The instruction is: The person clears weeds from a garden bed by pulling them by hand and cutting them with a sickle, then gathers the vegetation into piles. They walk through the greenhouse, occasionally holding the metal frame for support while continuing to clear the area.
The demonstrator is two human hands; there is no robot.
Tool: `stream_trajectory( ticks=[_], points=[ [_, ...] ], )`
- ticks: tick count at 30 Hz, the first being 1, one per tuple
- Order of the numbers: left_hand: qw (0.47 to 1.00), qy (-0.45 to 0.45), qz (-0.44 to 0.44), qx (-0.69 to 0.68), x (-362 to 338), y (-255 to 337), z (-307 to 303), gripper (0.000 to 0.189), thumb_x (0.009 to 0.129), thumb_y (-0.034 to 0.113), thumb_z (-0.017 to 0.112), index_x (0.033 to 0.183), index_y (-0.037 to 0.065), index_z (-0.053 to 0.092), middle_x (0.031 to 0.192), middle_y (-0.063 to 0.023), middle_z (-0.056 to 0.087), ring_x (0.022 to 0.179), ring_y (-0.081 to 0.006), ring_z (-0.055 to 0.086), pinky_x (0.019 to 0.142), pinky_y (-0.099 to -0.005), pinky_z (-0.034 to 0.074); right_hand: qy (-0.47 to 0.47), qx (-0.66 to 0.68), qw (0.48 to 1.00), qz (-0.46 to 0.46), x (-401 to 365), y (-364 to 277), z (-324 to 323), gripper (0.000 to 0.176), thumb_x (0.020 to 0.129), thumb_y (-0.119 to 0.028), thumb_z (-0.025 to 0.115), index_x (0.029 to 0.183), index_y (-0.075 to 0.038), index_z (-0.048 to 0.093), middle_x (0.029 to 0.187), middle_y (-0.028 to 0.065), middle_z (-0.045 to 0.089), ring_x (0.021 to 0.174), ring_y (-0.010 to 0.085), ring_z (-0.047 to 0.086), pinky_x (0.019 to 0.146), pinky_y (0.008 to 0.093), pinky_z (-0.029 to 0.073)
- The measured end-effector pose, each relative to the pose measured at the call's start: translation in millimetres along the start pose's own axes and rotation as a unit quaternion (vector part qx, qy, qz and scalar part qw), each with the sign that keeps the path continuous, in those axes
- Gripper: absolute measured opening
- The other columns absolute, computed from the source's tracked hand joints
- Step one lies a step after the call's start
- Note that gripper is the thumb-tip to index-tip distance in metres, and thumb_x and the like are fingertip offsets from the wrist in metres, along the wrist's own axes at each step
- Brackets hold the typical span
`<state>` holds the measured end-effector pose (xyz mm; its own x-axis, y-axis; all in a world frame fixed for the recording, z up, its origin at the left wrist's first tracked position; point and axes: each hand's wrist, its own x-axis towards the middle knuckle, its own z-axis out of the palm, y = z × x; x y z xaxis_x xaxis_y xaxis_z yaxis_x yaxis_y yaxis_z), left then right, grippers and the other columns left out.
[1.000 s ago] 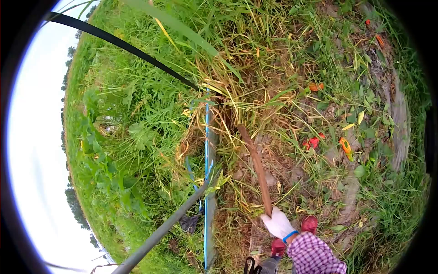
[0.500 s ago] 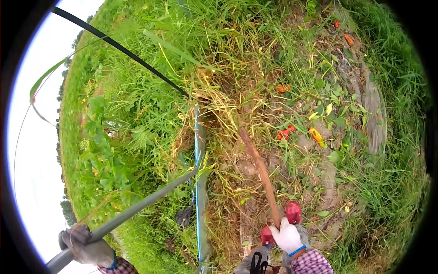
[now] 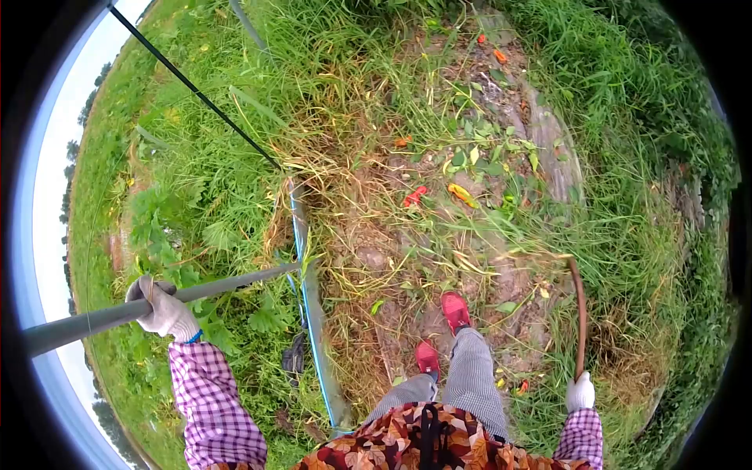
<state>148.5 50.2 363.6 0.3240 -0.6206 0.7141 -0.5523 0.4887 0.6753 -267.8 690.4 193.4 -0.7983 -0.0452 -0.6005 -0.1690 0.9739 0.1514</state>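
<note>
We hold the brown stick at our right side, over the grass.
Our right hand is closed around its near end; our left hand is closed around the grey pole. Peppers lie ahead of our red shoes.

Over the brown straw-littered soil, a hand could pass low between the long blue-edged strip along its left edge and the brown curved wooden stick toward its right. The thick grey round pole barred the way left of the strip, and the thin black rod slanted beyond it. Dense green grass crowded the soil's far right edge; two red shoes blocked its near part.
</note>
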Motion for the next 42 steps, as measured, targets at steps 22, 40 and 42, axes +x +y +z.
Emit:
stream_trajectory(
  ticks=[22, 40, 42],
  points=[
    [0.988, -0.098, -0.058, -0.103, 47.4, 94.7, -17.4, 0.017, 0.087, 0.012, 0.068, 0.098, 0.002, 0.061, 0.067, -0.0029, 0.057, 0.057, -0.0103, 0.054, 0.055, -0.0235, 0.045, 0.134, 0.271, 0.951, -0.06, 6.9, -60.1, 0.2, 0.031, 0.087, -0.027, 0.062, 0.098, 0.001, 0.053, 0.083, 0.0236, 0.064, 0.078, 0.0391, 0.064, 0.071, 0.0436, 0.048],
    [0.981, -0.156, 0.07, -0.09, 64.7, 91.2, -21.8, 0.035, 0.096, 0.012, 0.053, 0.064, 0.011, 0.039, 0.052, 0.0016, 0.033, 0.047, -0.008, 0.03, 0.047, -0.0242, 0.025, -0.157, 0.204, 0.943, -0.213, 66.2, -524.5, 91.5, 0.042, 0.09, -0.033, 0.057, 0.111, 0.003, 0.053, 0.103, 0.0229, 0.064, 0.091, 0.035, 0.066, 0.078, 0.0426, 0.053],
    [0.978, -0.182, 0.046, -0.087, 74.2, 86.2, -34.0, 0.031, 0.097, 0.013, 0.051, 0.067, 0.01, 0.043, 0.053, 0.0018, 0.032, 0.05, -0.0087, 0.031, 0.051, -0.0247, 0.029, -0.201, 0.111, 0.934, -0.275, 28.2, -477.3, 118.0, 0.041, 0.092, -0.032, 0.054, 0.114, 0.002, 0.052, 0.104, 0.0239, 0.064, 0.095, 0.0365, 0.065, 0.084, 0.0443, 0.051]
  ],
)
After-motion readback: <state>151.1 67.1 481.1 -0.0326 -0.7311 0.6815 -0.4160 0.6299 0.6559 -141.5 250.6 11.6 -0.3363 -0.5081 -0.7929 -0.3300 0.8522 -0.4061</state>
